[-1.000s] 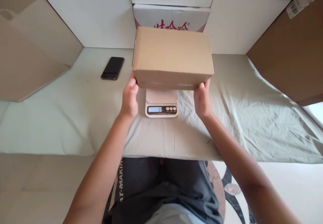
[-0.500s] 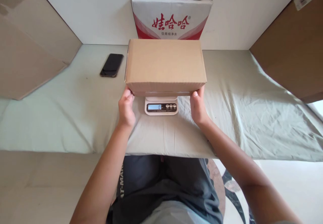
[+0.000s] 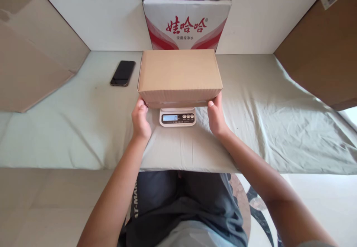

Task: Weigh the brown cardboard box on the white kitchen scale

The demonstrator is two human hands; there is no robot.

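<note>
Plain brown carton closed; level over scale

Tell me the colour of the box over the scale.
Plain brown cardboard box, head view.

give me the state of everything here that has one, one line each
cardboard box: closed, held over the scale, whether it rests on it cannot be told
left hand: gripping the box's lower left corner
right hand: gripping the box's lower right corner
scale: switched on, display lit, platform hidden under the box
phone: screen dark, lying flat on the sheet
</note>
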